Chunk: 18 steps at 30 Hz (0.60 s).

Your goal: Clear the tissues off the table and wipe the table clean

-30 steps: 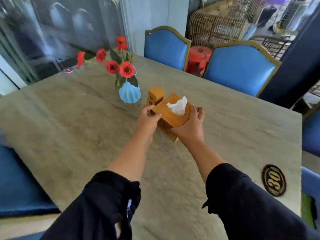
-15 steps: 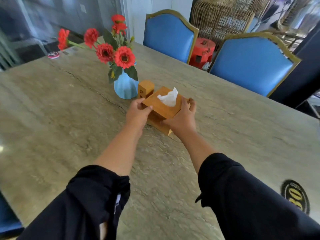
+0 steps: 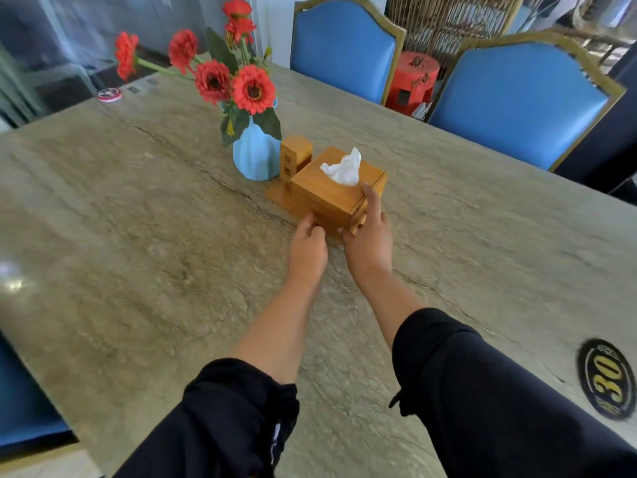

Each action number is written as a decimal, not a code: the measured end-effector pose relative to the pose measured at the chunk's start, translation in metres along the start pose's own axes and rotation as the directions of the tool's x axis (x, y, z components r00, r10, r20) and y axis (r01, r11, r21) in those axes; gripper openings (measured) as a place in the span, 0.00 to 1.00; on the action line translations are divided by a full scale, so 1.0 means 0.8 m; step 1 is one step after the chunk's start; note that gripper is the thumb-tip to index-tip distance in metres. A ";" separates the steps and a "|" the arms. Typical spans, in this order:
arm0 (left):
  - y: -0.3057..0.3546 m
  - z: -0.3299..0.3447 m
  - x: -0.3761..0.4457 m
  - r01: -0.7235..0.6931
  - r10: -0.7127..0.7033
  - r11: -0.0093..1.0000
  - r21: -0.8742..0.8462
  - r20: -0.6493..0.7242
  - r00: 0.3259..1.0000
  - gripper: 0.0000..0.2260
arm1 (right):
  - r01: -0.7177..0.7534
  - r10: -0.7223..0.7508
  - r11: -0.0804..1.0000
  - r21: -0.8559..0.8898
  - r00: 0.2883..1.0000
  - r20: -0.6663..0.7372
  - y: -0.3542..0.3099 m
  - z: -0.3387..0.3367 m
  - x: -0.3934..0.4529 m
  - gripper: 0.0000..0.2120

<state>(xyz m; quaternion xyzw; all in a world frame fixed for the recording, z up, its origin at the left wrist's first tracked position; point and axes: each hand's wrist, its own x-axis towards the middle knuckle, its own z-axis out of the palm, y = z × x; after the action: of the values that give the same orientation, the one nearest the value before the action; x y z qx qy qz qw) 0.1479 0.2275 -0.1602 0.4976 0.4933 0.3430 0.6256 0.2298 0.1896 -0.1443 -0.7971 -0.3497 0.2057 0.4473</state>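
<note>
A wooden tissue box (image 3: 331,198) stands on the stone table (image 3: 144,243), with a white tissue (image 3: 343,169) poking out of its top. A small wooden holder (image 3: 295,157) rises from the box's base on the vase side. My right hand (image 3: 370,241) holds the box's near right corner: the thumb lies on the near face and the forefinger runs up the edge to the lid. My left hand (image 3: 307,244) is beside it. Its loosely bent fingertips touch the bottom of the near face and grip nothing.
A blue vase (image 3: 255,158) of red flowers (image 3: 241,88) stands just left of the box. Two blue chairs (image 3: 344,46) (image 3: 517,101) line the far edge. A round "30" badge (image 3: 608,379) sits near the right edge and a small round lid (image 3: 109,95) at the far left.
Both hands gripped the box by its sides before. Now the left hand has slid off to the near face and the right has shifted to the near right corner.
</note>
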 end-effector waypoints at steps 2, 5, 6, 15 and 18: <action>0.004 0.001 0.003 -0.021 0.021 1.000 -0.014 0.014 1.000 0.17 | 0.003 -0.003 1.000 -0.002 1.000 0.006 0.000 0.001 0.007 0.37; 0.011 -0.001 0.006 -0.043 0.042 0.998 0.043 0.013 0.999 0.18 | 0.008 -0.008 1.000 0.005 1.000 0.006 -0.001 0.003 0.015 0.37; 0.013 -0.002 0.002 -0.055 0.054 0.994 0.098 0.015 0.998 0.19 | 0.007 -0.007 1.000 0.011 1.000 0.005 -0.001 0.004 0.016 0.37; -0.062 -0.043 -0.039 -0.243 0.308 0.232 0.942 0.166 0.937 0.24 | 0.013 -0.013 1.000 0.018 1.000 0.009 0.004 0.007 0.012 0.38; -0.062 -0.039 -0.038 -0.241 0.317 0.176 0.954 0.176 0.932 0.25 | 0.012 -0.012 1.000 -0.006 1.000 -0.007 0.003 0.009 0.012 0.37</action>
<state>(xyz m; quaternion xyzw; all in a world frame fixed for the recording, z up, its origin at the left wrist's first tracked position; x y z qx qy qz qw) 0.1062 0.1948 -0.2000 0.8454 0.5180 0.0887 0.0953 0.2324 0.2003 -0.1504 -0.7970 -0.3537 0.1992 0.4471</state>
